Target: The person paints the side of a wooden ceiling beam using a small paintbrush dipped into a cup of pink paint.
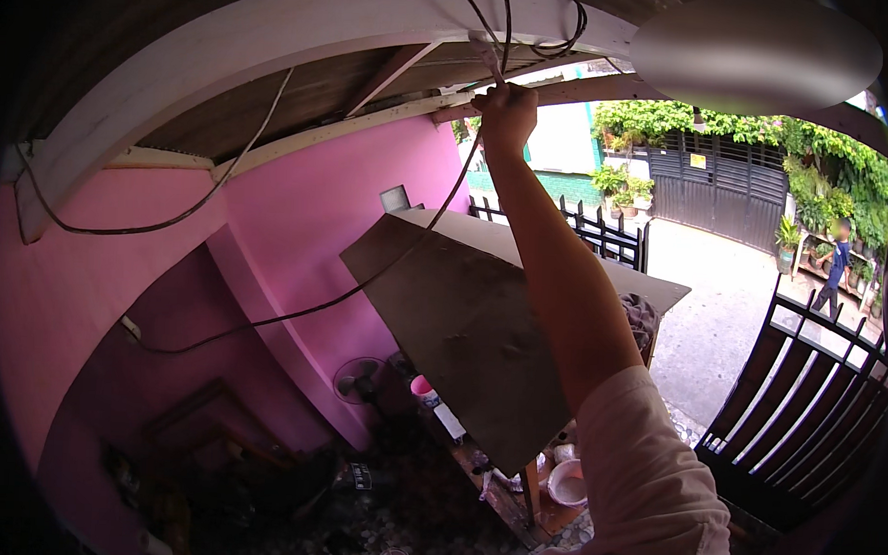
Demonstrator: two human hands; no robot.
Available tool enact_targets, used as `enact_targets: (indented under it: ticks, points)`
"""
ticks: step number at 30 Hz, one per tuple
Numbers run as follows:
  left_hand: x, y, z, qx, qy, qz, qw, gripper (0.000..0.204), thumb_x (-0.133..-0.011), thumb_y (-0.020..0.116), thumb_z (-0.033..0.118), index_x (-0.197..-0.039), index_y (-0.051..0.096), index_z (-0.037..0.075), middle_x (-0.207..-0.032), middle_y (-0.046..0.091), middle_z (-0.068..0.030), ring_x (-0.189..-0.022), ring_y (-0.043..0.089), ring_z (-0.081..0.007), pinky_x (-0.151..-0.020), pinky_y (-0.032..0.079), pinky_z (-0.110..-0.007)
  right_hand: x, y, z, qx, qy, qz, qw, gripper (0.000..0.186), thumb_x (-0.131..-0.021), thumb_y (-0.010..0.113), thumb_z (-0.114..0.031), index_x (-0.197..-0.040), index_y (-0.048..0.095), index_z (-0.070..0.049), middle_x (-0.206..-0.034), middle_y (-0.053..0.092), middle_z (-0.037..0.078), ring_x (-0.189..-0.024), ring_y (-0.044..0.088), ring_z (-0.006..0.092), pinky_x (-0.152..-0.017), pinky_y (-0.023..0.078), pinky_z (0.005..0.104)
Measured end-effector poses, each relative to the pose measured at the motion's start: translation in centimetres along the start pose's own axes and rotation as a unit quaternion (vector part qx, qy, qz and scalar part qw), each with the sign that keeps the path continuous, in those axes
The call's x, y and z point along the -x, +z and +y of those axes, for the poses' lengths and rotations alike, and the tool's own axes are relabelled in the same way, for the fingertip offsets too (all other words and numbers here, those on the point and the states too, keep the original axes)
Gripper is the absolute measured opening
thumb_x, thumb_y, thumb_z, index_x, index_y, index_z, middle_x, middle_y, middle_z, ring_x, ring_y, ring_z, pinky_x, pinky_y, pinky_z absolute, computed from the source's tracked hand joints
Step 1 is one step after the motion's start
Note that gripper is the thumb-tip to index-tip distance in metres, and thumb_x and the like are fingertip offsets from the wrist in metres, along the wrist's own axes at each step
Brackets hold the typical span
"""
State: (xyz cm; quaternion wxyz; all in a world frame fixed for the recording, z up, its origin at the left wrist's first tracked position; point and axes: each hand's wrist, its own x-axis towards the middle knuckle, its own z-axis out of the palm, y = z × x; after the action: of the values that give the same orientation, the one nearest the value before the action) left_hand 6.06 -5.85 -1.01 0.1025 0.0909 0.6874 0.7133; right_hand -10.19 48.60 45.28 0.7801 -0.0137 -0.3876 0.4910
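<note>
My right hand point(506, 118) is raised high, its fingers closed round the handle of a paintbrush point(487, 56) with pale bristles. The brush head touches or lies very close to the underside of a white roof beam point(286, 39); I cannot tell which. Black cables point(559, 43) hang looped from the beam beside the brush, and one point(354, 290) sags across to the pink wall point(318, 234). My forearm and pale sleeve rise from the lower right. My left hand is not in view.
Below are a large bent dark board point(452, 336), a fan point(357, 379), a pink bucket point(423, 394) and a white basin point(568, 482). A black gate point(792, 407) stands at the right; outside, a person in blue point(836, 267) is near potted plants on the street.
</note>
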Motion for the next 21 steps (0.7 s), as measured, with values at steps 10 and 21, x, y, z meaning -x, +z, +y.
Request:
enact_targets:
  ticks: [10,21]
  points:
    - [0.2,0.0,0.1,-0.011,-0.004,0.001,1.000,0.047,-0.078,0.080,0.016,-0.117,0.058,0.001,-0.110,0.064,-0.0054,-0.097,0.060,-0.0156,-0.086,0.048,-0.030,1.9,2.3,-1.4,-0.069,-0.024,-0.130,0.989,0.019,-0.094,0.051,-0.015,-0.098,0.052,0.003,-0.075,0.067,0.014,-0.064,0.070,0.0224,-0.068,0.053,0.0353]
    - [-0.1,0.0,0.2,-0.021,-0.006,-0.008,1.000,0.048,-0.077,0.081,0.017,-0.117,0.059,0.001,-0.110,0.064,-0.0054,-0.096,0.060,-0.0156,-0.085,0.048,-0.030,0.8,1.8,-3.0,-0.084,-0.022,-0.035,0.996,0.017,-0.097,0.046,-0.011,-0.104,0.046,0.005,-0.083,0.063,0.017,-0.070,0.070,0.0238,-0.061,0.054,0.0342]
